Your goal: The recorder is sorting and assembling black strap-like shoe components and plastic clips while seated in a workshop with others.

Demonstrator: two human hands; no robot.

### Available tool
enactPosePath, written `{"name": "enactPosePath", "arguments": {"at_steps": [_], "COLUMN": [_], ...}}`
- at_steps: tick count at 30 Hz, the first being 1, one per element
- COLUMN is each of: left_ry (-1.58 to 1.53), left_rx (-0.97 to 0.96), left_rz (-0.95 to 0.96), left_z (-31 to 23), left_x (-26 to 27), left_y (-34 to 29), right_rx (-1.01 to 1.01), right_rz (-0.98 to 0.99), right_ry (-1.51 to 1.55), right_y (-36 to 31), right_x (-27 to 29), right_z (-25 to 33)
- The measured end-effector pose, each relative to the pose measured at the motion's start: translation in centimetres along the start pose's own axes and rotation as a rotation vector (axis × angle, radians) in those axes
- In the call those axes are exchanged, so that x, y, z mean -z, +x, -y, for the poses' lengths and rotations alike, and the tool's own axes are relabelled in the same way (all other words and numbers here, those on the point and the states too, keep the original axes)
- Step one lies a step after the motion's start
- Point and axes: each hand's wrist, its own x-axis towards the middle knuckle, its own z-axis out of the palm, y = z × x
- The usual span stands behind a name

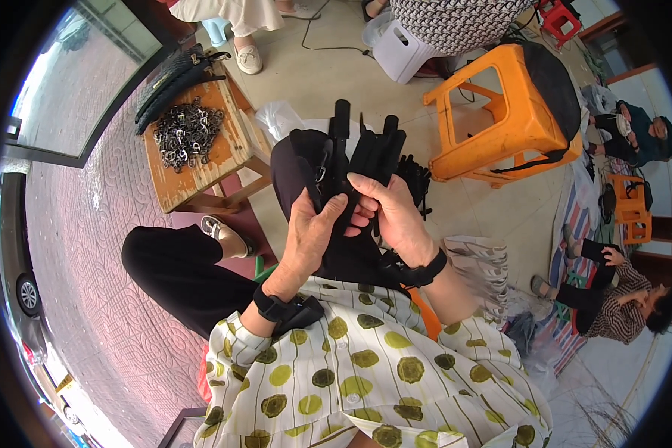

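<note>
A bundle of flat black straps [375,158] stands up between my hands above my lap. On its left side a small metal clasp [320,173] shows. My left hand [313,231] is closed round the lower left of the bundle, its thumb pressed on the front. From the other side my right hand [402,220] grips the straps, thumb laid across them and fingertips curled behind near the left thumb. The lower strap ends are partly hidden by my fingers and dark trousers. More black pieces [414,179] show just behind my right hand.
On my left a worn wooden stool [164,187] bears a pile of metal clasps [188,134] and black straps [173,88]. An orange plastic stool [526,123] stands ahead right with a black bag [552,89]. A pale plastic container [403,51] stands ahead. Other people sit ahead and at right.
</note>
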Motion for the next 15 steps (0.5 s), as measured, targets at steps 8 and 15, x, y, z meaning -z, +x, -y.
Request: {"name": "enactPosePath", "arguments": {"at_steps": [8,15], "left_ry": [-0.1,0.013], "left_rx": [0.025,-0.005], "left_rz": [-0.187,-0.114], "left_z": [0.2,0.2], "left_x": [0.1,0.5], "left_y": [0.1,0.0], "right_rx": [0.212,0.09], "right_rz": [-0.091,0.032], "right_ry": [0.094,0.222], "right_y": [0.2,0.2], "right_x": [1.4,2.6], "right_z": [0.2,1.1]}}
